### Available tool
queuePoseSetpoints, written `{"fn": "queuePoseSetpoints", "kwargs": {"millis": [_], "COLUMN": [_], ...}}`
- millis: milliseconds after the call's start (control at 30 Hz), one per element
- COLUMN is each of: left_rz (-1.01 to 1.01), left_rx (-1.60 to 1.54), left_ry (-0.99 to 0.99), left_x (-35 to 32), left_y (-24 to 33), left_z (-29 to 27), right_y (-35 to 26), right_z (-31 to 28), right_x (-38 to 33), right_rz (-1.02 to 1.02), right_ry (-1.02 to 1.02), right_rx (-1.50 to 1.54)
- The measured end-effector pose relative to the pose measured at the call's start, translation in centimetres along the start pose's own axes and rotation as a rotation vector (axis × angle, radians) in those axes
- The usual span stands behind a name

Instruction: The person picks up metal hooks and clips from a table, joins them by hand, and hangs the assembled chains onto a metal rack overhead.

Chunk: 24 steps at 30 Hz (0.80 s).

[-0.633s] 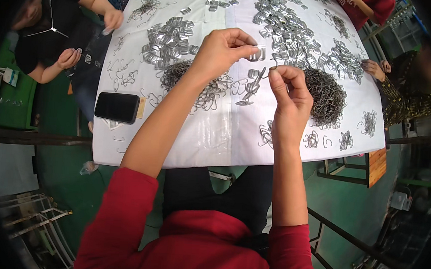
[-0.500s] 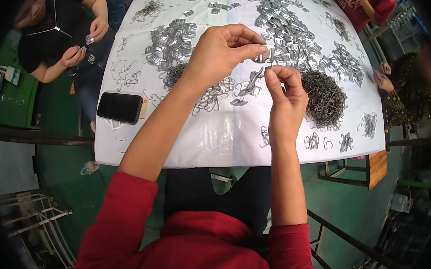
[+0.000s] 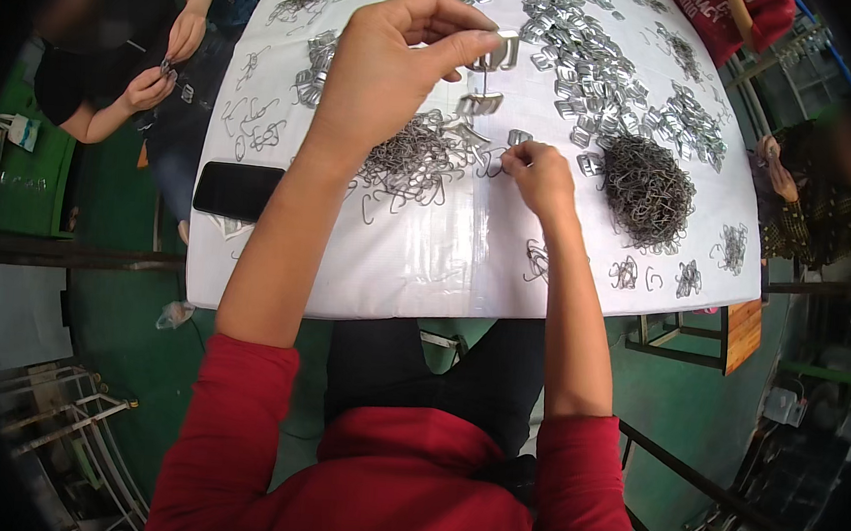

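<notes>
While raised above the white table (image 3: 465, 258), left hand (image 3: 390, 66) pinching a metal buckle (image 3: 505, 49) at fingertips, wire hook (image 3: 484, 97) dangling below; right hand (image 3: 540, 175) lower, fingers pressed together among loose hooks (image 3: 413, 161).

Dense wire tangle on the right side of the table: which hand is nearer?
Right. The right hand is down on the table just left of the dense wire tangle, not touching it. The left hand is raised farther left, pinching a metal buckle.
</notes>
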State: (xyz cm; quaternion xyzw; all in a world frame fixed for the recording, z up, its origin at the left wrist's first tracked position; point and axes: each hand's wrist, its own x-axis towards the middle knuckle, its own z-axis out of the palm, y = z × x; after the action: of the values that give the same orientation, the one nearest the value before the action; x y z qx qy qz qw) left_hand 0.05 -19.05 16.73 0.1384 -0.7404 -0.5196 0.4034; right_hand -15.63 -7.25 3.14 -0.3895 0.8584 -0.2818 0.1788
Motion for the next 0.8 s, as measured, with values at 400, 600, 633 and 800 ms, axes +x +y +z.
{"fn": "queuePoseSetpoints", "kwargs": {"millis": [400, 600, 633, 800], "left_rz": [-0.052, -0.120, -0.115, -0.114], "left_rx": [-0.041, -0.093, -0.099, -0.034], "left_ry": [-0.016, -0.087, -0.080, -0.073], "left_x": [-1.4, -2.4, -2.5, -2.4], "left_y": [-0.1, 0.4, 0.7, 2.0], "left_z": [-2.8, -2.4, -2.1, -0.2], "right_y": [-2.0, -9.2, -10.4, -11.8], "right_z": [1.3, -6.5, -7.4, -8.9], "right_x": [-1.7, -5.7, -6.2, -6.6], "right_rz": [-0.268, -0.157, -0.192, -0.198], "right_ry": [0.142, 0.029, 0.039, 0.128], "right_rx": [-0.272, 0.958, 0.996, 0.928]}}
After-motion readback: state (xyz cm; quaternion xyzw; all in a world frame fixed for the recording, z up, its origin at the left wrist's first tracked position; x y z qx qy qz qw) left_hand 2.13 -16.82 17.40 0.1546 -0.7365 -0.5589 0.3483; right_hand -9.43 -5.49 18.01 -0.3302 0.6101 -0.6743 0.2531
